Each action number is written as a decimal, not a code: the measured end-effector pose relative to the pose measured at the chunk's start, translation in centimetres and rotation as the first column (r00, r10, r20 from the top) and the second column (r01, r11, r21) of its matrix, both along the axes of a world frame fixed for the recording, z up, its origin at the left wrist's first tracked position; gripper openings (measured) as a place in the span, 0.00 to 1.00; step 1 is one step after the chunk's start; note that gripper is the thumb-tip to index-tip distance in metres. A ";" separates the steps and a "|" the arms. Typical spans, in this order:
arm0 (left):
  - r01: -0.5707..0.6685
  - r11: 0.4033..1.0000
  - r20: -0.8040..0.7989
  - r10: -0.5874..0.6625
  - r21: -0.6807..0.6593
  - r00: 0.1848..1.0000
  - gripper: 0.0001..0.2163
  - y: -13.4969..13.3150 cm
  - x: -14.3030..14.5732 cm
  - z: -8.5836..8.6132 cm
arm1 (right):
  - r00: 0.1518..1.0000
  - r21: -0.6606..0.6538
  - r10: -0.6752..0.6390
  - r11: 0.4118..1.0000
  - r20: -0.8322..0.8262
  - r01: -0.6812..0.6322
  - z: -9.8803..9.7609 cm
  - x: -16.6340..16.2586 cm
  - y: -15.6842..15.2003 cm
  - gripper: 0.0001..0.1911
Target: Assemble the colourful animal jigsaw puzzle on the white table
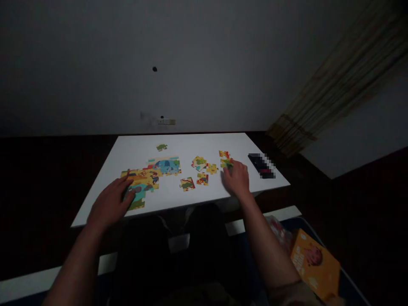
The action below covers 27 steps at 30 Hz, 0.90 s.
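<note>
A partly joined colourful jigsaw (pixel 149 175) lies on the left half of a white table (pixel 191 142). My left hand (pixel 111 203) rests flat on its near left corner, fingers spread. My right hand (pixel 236 178) lies at the right side, fingertips on a green and yellow puzzle piece (pixel 226 163); whether it grips the piece is unclear. Loose pieces sit between the hands: one (pixel 187 184), another (pixel 202 179), a pair (pixel 199 162) and a far green one (pixel 161 147).
A dark flat object (pixel 261 165), pixelated, lies near the table's right edge. An orange puzzle box (pixel 314 263) sits low at my right. A plain wall with a socket (pixel 166 121) stands behind the table; a curtain (pixel 334 85) hangs right.
</note>
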<state>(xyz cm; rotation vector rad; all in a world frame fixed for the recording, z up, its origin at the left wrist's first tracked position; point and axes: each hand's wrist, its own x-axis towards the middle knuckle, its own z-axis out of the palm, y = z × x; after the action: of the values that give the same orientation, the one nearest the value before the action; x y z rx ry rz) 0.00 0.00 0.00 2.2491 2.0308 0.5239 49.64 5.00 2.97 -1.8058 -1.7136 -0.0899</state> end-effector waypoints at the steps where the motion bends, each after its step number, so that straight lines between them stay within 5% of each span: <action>1: 0.002 1.000 -0.002 -0.002 0.001 1.000 0.31 0.0 -0.1 -0.1 | 0.998 -0.057 -0.054 0.997 0.045 0.057 -0.6 0.8 1.1 0.29; 5: -0.013 1.000 -0.004 0.013 0.002 1.000 0.32 0.1 -0.3 -0.5 | 0.980 -0.156 -0.127 0.976 0.153 0.151 -2.4 2.0 3.4 0.36; 11: -0.007 1.000 0.007 0.007 0.010 1.000 0.32 -0.1 -0.2 -0.4 | 0.993 -0.089 -0.093 0.991 0.079 0.100 -3.8 2.2 4.0 0.30; 17: -0.017 1.000 0.016 0.017 0.021 1.000 0.31 -0.1 -0.1 -0.1 | 0.991 -0.069 0.108 0.992 0.076 -0.103 -3.4 2.2 3.1 0.13; 27: 0.005 1.000 0.009 -0.005 0.028 1.000 0.32 0.2 -0.5 -0.4 | 0.977 0.107 0.211 0.972 -0.014 -0.208 -2.6 1.8 2.6 0.13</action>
<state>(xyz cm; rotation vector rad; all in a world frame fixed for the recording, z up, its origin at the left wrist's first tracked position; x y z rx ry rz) -0.47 0.17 -0.44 2.2621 2.0257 0.5641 51.41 7.55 0.36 -1.5348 -1.8360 -0.0667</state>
